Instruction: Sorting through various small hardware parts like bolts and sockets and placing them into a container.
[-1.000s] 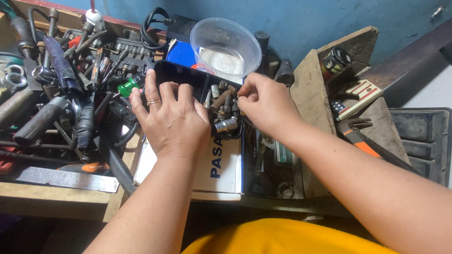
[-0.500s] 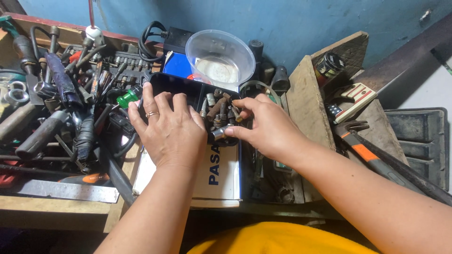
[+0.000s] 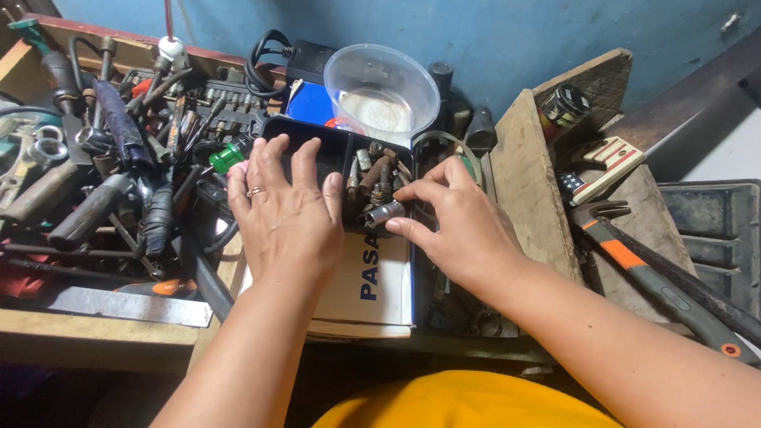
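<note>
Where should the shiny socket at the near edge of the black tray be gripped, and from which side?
Grip the shiny socket across its round barrel, coming from the right. It lies on its side atop the other bits in the black tray, and the right hand already pinches it there; the left hand blocks the other side.

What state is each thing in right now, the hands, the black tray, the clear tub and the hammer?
Left hand: flat, palm down on the tray.
Right hand: pinching a metal socket.
Black tray: open, right compartment full of sockets.
Clear tub: upright, lidless.
Hammer: lying flat.
</note>
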